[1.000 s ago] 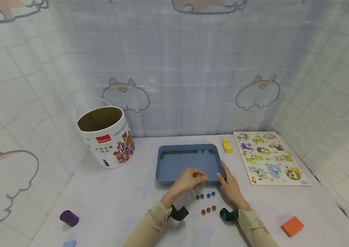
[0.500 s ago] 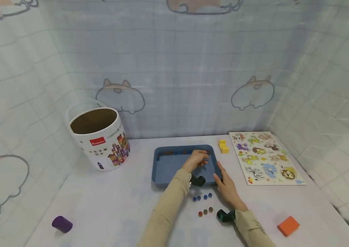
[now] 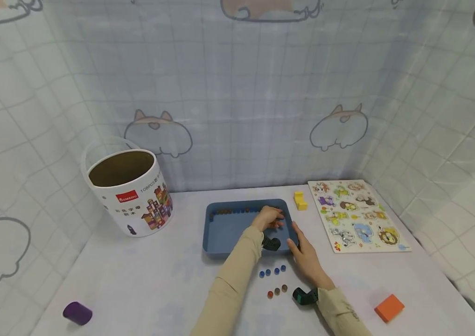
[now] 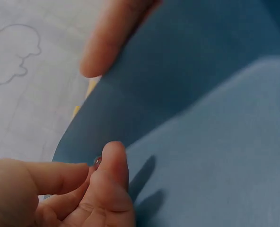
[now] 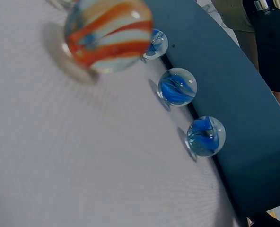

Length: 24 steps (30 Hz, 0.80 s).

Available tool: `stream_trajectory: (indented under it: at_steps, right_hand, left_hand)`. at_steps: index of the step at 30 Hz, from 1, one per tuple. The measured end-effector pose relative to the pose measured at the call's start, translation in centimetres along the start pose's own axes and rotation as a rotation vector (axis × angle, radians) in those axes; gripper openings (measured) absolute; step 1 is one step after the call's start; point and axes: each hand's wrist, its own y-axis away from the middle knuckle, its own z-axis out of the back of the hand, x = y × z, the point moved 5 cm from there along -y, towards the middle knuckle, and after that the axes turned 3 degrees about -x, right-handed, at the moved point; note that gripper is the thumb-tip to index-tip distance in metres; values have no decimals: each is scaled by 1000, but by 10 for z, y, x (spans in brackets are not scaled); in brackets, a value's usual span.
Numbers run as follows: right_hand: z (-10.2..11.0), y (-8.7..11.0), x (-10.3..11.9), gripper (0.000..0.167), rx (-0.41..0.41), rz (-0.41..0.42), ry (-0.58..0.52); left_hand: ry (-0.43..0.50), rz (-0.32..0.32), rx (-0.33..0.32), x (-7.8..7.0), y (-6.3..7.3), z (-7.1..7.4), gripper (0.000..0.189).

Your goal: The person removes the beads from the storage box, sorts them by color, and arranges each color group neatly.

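Observation:
A shallow blue tray [image 3: 229, 233] has a row of marbles [image 3: 225, 212] along its far wall. My left hand [image 3: 268, 217] reaches in at the far right corner. Its thumb and finger pinch a marble [image 4: 97, 161], mostly hidden by the fingertips in the left wrist view. At the near right corner my right hand [image 3: 306, 256] holds the tray's edge, thumb and fingers spread along it. In front of the tray lie several blue marbles [image 5: 178, 87], and nearer to me a short row with an orange-striped marble [image 5: 109, 35].
A large white printed bucket [image 3: 136, 196] stands at the back left. Right of the tray are a yellow block [image 3: 300, 200] and an animal puzzle board [image 3: 359, 217]. A purple cylinder [image 3: 77, 313] lies front left, an orange block [image 3: 389, 308] front right.
My left hand has moved from the tray's near edge to its far right corner. The right hand stays on the tray. The whole head view has shifted a little.

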Motion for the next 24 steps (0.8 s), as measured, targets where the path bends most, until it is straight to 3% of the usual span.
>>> stream_trajectory:
  at_steps: [7,12,16,24]
  right_hand:
    - [2,-1,0,61,-13,20,2]
    - [2,-1,1,61,-5,24,-15]
    - [1,0,1,62,5,21,-14]
    - [1,1,1,62,7,11,-11]
  left_hand:
    - [-264,-62,-69,-5,1,-7,13]
    - [-378,-70,-57,-6,0,-8,12]
    - [-345,-81,-16,-4,5,-3,10]
    - [-147,-164,72,0,28,21,17]
